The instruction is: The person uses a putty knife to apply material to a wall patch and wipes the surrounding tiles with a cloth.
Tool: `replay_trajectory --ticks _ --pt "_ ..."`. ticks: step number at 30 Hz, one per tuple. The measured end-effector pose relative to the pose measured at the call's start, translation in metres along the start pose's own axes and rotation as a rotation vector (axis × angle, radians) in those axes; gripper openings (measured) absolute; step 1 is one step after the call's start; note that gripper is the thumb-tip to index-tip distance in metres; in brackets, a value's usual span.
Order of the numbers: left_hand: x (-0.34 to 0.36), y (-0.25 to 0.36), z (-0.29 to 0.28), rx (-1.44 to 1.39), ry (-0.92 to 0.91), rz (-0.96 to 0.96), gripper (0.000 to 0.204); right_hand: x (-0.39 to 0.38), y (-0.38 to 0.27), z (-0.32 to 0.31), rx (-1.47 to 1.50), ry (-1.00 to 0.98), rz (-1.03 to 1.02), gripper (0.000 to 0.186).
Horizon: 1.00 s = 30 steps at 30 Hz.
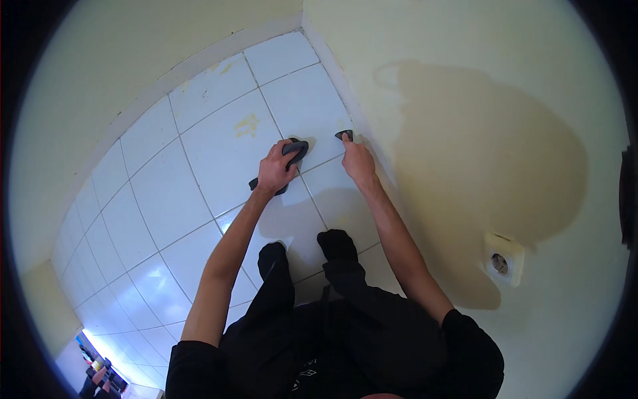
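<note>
My left hand (274, 170) is closed on a bunched dark grey cloth (296, 154) and presses it down on the white tiled floor (216, 149). Parts of the cloth stick out on both sides of the fingers. To the right, close to the foot of the wall, my right hand (359, 161) grips a small dark scraper-like tool (343, 134). Its flat end meets the tile, while the fingers hide most of the rest. A yellowish smear (247, 125) marks the tile ahead of my left hand.
More yellowish marks (227, 67) lie on the tiles near the far wall. The right-hand wall (458, 36) rises beside my right arm and carries a square socket box (503, 261). My feet (337, 245) in dark socks stand just behind my hands. Several small items (100, 372) show at the lower left.
</note>
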<state>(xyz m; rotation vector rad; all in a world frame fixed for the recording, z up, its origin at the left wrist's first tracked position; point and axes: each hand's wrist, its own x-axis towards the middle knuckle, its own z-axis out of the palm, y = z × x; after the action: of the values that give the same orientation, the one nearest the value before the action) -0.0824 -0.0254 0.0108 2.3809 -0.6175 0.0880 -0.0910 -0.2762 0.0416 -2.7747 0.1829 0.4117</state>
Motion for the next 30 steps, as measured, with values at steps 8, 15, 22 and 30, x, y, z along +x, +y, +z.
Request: replay_trajectory --ticks 8,15,22,30 --pt "-0.001 -0.0027 0.0006 0.013 -0.002 0.0 0.041 0.0016 -0.003 -0.0019 0.015 0.003 0.003 0.043" --pt "0.0 -0.0007 0.0008 0.015 -0.024 -0.015 0.04 -0.0024 -0.0002 0.0019 0.028 -0.003 0.003 0.05" --pt "-0.0006 -0.0035 0.0011 0.023 -0.015 -0.006 0.04 -0.006 -0.0032 0.0022 0.033 -0.014 0.026 0.054" --pt "0.0004 0.001 -0.0003 -0.007 -0.045 -0.049 0.04 -0.001 0.0018 0.0051 0.044 0.013 0.014 0.051"
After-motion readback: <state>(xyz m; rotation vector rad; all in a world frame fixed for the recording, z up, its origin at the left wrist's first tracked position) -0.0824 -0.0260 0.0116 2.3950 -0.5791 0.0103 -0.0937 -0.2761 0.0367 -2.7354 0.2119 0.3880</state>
